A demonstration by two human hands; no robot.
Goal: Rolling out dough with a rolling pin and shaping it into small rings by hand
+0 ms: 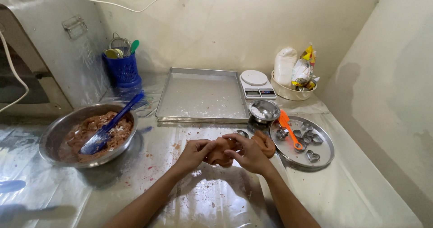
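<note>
1. Both hands meet over the middle of the surface (216, 196), working a lump of brown dough (221, 152) held between them, just above the plastic-covered top.
2. The dough looks soft and a bit sticky, light for its size; I judge it would squash or tear if pinched hard, so cupping it round the sides with the palms suits it best.
3. The left hand (195, 153) is half curled, fingers wrapped round the near-left side of the lump, thumb pressing in.
4. The right hand (249, 155) is loosely closed over the top and right of it, fingers bent, not clenched.
5. A second dough ball (266, 143) sits just beside the right hand, touching the edge of the round steel plate (324, 156) that carries metal cutters (312, 156) and an orange scraper (288, 128).
6. To the left, a steel bowl (56, 128) holds more brown mix with a blue spatula (112, 124) stuck in it.
7. Behind, a floured baking tray (202, 95) and a kitchen scale (256, 84) wait.
</note>
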